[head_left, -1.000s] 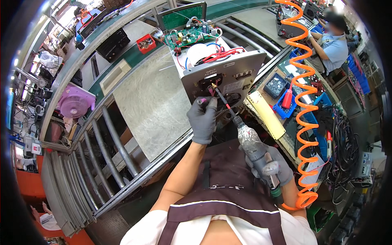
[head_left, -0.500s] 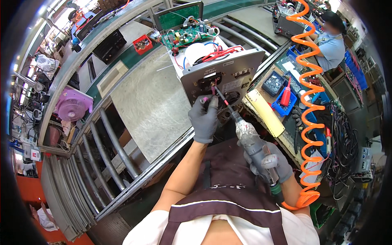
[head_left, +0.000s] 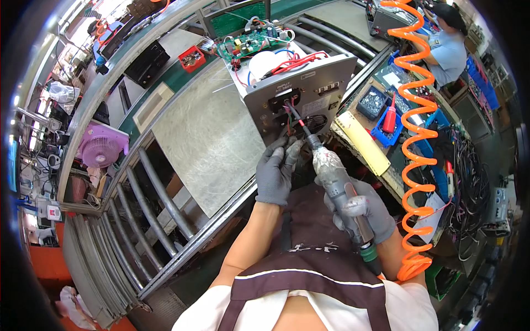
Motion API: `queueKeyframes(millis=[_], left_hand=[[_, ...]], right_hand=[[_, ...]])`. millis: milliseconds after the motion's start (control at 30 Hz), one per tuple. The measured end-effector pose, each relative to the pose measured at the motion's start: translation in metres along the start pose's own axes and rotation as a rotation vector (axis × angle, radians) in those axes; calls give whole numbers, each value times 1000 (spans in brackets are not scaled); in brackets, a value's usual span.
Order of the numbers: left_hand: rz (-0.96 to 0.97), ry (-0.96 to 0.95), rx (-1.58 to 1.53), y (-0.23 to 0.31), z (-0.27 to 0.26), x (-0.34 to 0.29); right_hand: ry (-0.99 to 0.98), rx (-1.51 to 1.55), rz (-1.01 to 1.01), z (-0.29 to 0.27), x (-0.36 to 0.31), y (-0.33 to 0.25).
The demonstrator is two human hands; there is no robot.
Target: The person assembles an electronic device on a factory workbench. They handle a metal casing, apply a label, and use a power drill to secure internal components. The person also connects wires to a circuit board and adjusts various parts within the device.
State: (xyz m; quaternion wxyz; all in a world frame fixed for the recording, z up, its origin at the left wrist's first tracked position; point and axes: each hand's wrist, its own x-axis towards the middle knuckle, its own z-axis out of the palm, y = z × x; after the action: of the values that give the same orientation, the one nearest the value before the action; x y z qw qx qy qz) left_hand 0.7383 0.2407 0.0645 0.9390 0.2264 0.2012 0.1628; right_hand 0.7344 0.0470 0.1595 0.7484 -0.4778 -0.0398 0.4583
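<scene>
My right hand, in a grey glove, is wrapped round a pneumatic screwdriver. Its long bit slants up to a black terminal block on the grey panel of an opened electrical unit. Thin wires run down from that block to the fingertips of my left hand, also gloved in grey. Those fingers are pinched together below the block, largely covering what is between them. Behind the panel sit a green circuit board, a white round part and red cables.
An orange coiled air hose hangs at the right, joining the screwdriver's lower end. Beside it, a workbench holds screw bins, a red bottle and a yellow strip. Rollers and a metal plate lie left. A co-worker sits far right.
My left hand has drawn down from the terminal block, uncovering the wires. The screwdriver stays in my right hand with its bit at the block. The view has shifted slightly.
</scene>
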Motion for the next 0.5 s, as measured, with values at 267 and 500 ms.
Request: queueKeyframes(millis=[267,500], left_hand=[[-64,-301,169,25,-8,9],[-18,-71,50,28,26,9]], right_hand=[[-12,-224,28,-22,-22,-2],[-148,-346,88,-32,-33,-6]])
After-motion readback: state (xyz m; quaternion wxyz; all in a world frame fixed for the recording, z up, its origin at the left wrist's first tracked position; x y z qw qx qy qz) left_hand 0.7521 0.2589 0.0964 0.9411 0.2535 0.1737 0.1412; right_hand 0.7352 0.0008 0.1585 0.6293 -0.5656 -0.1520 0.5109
